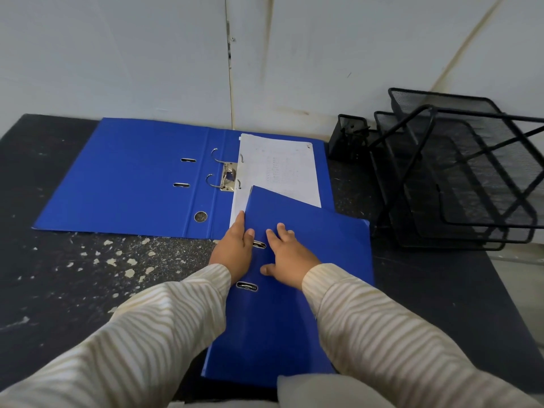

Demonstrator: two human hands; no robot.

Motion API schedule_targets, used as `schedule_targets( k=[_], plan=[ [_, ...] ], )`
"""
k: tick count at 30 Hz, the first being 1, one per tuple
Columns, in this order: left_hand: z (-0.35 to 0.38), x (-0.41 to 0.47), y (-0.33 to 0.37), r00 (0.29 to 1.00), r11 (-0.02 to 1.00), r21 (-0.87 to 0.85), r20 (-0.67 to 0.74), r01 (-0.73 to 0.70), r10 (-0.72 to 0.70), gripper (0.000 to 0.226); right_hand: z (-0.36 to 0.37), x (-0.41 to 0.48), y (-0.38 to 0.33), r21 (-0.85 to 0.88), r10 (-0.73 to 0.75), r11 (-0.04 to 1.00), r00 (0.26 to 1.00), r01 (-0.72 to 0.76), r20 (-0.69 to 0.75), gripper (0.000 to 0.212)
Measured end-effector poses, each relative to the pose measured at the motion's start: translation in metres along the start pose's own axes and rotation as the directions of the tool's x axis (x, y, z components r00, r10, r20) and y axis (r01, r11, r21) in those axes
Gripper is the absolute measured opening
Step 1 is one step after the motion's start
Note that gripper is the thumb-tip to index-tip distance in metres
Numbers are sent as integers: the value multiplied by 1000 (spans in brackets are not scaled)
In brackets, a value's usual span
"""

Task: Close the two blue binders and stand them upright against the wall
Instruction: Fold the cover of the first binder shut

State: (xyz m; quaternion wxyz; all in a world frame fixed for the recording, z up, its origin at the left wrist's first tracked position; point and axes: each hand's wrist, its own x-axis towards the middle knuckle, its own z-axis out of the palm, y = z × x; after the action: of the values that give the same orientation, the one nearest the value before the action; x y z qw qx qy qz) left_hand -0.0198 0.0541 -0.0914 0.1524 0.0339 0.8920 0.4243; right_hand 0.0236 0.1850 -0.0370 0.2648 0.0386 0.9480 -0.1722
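A blue binder (pixel 129 175) lies open and flat on the dark table, its metal rings (pixel 226 175) open and white paper (pixel 279 169) on its right half. A second blue binder (pixel 318 240) lies shut in front of it, its far corner overlapping the paper. My left hand (pixel 235 248) holds this binder's left edge, thumb side curled around the spine. Flat on its cover, fingers spread, rests my right hand (pixel 288 254).
The white wall (pixel 117 54) rises behind the table. At the back right stand a black mesh pen holder (pixel 350 136) and a stacked black mesh letter tray (pixel 459 172). The dark tabletop (pixel 73 275) is flecked with pale chips at left.
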Motion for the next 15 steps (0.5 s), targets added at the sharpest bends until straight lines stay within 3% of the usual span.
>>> schedule_targets(
  k=[10, 15],
  plan=[
    [3, 1, 5, 997, 990, 143, -74, -22, 33, 48, -4, 7, -11, -116, 63, 992, 996, -56, 65, 85],
    [1, -2, 6, 997, 991, 131, -76, -19, 29, 48, 0, -3, -9, -95, 58, 994, 996, -52, 65, 85]
  ],
)
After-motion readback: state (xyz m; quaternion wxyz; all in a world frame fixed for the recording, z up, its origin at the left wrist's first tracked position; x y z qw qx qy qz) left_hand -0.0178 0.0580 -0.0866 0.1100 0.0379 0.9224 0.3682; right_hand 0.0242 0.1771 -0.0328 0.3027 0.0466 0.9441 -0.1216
